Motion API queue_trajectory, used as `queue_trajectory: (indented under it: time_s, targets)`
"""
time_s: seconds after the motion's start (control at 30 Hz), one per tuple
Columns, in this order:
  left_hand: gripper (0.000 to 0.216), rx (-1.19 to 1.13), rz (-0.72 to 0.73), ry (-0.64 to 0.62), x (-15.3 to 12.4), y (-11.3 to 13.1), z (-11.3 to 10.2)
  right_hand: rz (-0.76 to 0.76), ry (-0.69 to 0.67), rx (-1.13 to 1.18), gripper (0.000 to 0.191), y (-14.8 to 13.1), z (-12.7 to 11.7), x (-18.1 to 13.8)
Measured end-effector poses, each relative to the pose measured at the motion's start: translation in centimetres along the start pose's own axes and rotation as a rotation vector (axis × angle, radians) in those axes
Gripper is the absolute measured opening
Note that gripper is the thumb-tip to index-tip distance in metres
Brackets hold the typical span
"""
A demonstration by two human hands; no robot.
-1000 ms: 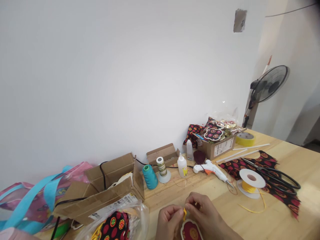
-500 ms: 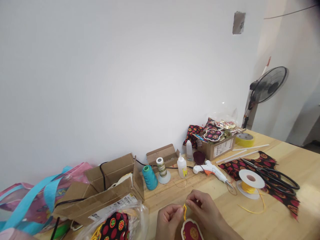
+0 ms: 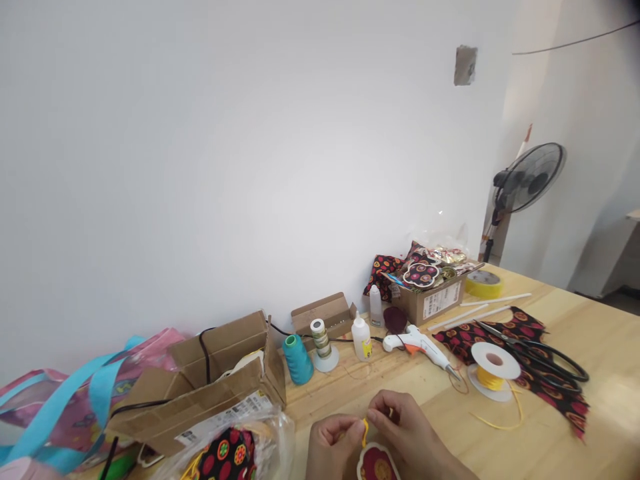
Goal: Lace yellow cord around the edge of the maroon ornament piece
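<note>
At the bottom centre, both my hands work a short yellow cord loop (image 3: 365, 431) fixed to the top of a red, scallop-edged fabric piece (image 3: 377, 464). My left hand (image 3: 333, 445) pinches the cord from the left, fingers closed. My right hand (image 3: 407, 430) pinches it from the right, fingers curled. The lower part of the red piece runs out of the picture.
On the wooden table (image 3: 550, 440): a white glue gun (image 3: 419, 345), a spool of yellow cord (image 3: 493, 371), black scissors (image 3: 540, 350) on patterned fabric, a glue bottle (image 3: 361, 337), teal thread (image 3: 297, 350), open cardboard boxes (image 3: 220, 380), yellow tape (image 3: 483, 283). A fan (image 3: 527, 177) stands at the right.
The view has shifted a little left and down. My hands stay pinched on the yellow cord, and the loop has shifted slightly between my fingers.
</note>
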State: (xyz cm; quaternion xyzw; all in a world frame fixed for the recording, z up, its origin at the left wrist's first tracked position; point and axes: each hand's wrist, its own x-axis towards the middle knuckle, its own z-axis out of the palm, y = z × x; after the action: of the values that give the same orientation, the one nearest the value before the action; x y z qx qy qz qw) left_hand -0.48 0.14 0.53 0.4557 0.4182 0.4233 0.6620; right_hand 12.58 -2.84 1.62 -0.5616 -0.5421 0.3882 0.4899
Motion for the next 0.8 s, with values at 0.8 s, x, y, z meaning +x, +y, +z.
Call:
queue_trajectory:
  time_s: [0.8]
  targets:
    - [0.021, 0.321, 0.225, 0.075, 0.0, -0.1, -0.1, 0.406, -0.335, 0.915, 0.019, -0.2, -1.1, 0.1]
